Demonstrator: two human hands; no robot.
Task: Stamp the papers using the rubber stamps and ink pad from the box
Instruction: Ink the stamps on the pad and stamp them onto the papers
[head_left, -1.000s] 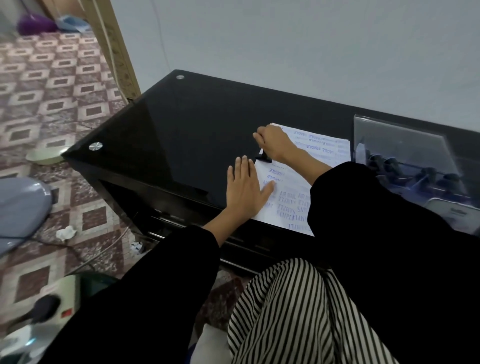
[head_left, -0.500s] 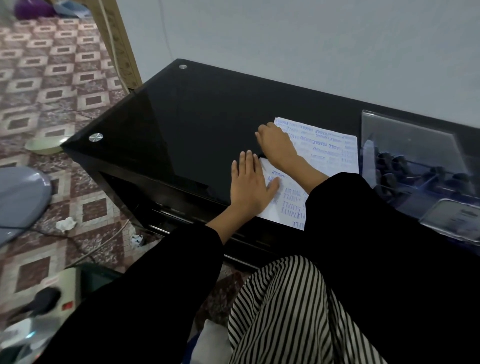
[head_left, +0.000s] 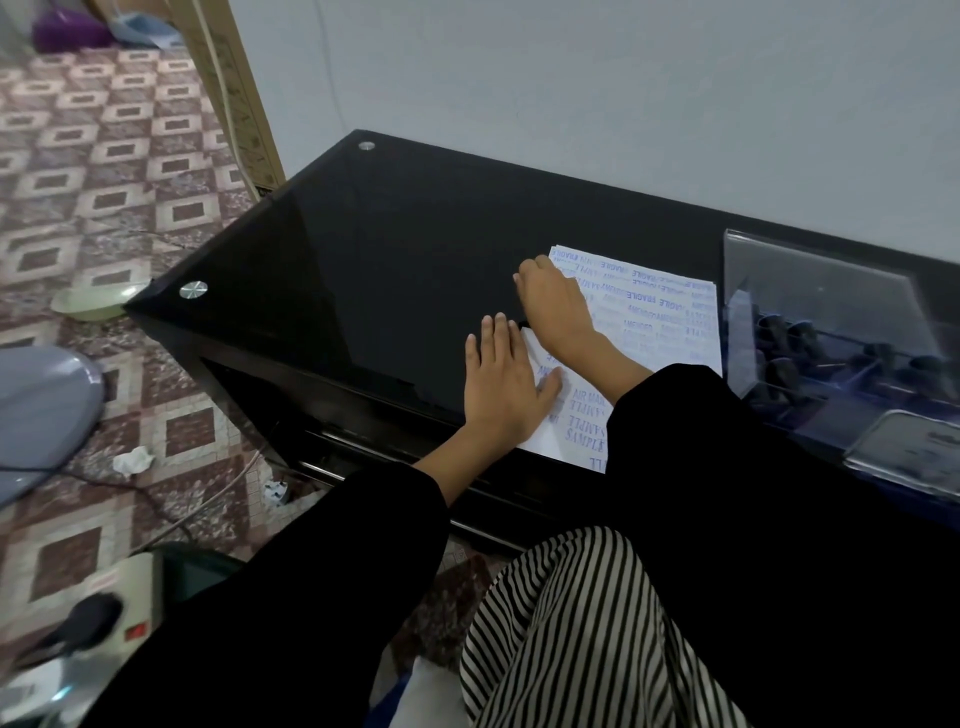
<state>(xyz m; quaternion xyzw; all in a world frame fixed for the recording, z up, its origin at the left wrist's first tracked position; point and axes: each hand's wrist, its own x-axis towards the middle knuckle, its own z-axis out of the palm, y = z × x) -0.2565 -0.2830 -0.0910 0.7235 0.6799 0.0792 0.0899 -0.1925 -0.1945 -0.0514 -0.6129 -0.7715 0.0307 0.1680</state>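
- One black, glass-topped surface (head_left: 363, 270) lies under both hands. Most of its bare top stretches away to the left of the left hand.
- One clear plastic box (head_left: 810, 291) stands on the surface to the right of the right hand, just beside the papers' right edge. Inside it are several black-handled rubber stamps (head_left: 797, 332), lying in rows. They are too blurred to count.
- One pile of white papers (head_left: 660, 312) covered with blue stamped words lies flat under both hands, reaching from them to the box. The number of sheets cannot be told.
- Two hands, both in black sleeves:
  - The left hand (head_left: 501, 384) lies flat with its fingers straight and together. Its thumb and palm edge press the papers' near left edge, and its fingertips rest on the bare glass.
  - The right hand (head_left: 556, 306) sits just beyond the left hand at the papers' left edge, knuckles up and fingers curled downward. Whatever is under it is hidden, so I cannot tell whether it grips anything.
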